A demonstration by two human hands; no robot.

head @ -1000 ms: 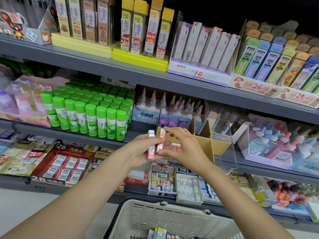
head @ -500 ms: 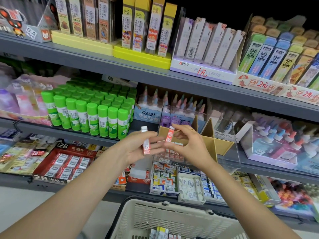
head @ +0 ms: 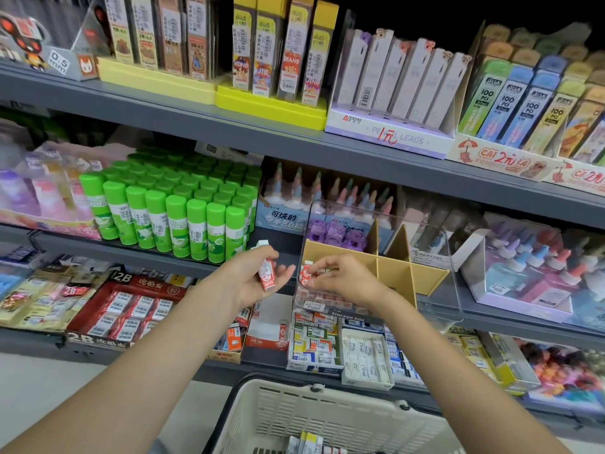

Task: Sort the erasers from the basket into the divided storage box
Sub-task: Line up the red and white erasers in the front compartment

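Red-wrapped eraser [head: 265,273] is gripped by the left hand [head: 252,278]. Another eraser [head: 306,276] is pinched by the right hand [head: 343,279] inside the storage box [head: 435,257].

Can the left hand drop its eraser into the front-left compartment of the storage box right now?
Probably not yet. The right hand is over that compartment of the storage box, pinching its own eraser. The left hand holds its eraser just beside the box.

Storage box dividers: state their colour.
Tan, like cardboard; the dividers show in the head view, inside the clear storage box.
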